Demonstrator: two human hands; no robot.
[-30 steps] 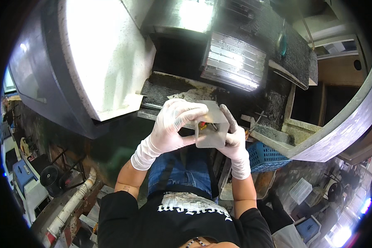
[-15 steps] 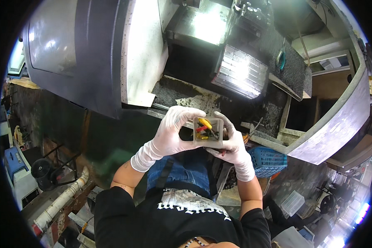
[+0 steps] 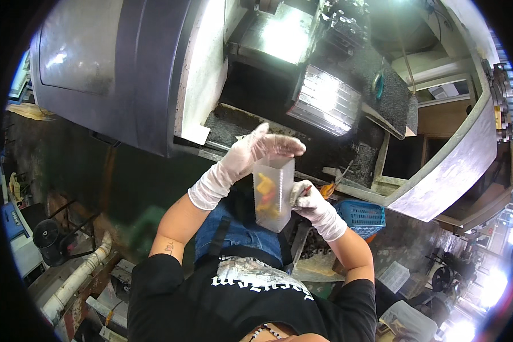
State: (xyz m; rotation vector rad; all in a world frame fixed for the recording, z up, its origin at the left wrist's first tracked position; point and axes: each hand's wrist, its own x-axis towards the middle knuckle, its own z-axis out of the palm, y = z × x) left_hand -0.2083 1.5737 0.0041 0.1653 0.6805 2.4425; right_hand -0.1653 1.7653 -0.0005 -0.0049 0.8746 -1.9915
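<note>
In the head view, handles a translucent container (image 3: 276, 196) at the centre of the frame, tall and slightly tilted, with blurred yellow and red pieces (image 3: 264, 187) showing through the wall. Seems, by judgement, to be at a step of handling the container and its contents. Has the left hand (image 3: 255, 153) spread at the container's upper end, fingers stretched out rather than curled; cannot tell how firm any contact is. Has the right hand (image 3: 317, 208) curled beside the container's right wall, apparently closed on a thin reddish piece (image 3: 306, 190); cannot tell of any hold on the container too. Would call, for any further move, for a secure hold and a steady tilt.

Needs care at the front ledge (image 3: 209, 154), left of centre, at the orange object (image 3: 327, 190) near the right fingers, and at the blue basket (image 3: 360, 218), right of centre. Finds more room toward the left centre than rightward.
</note>
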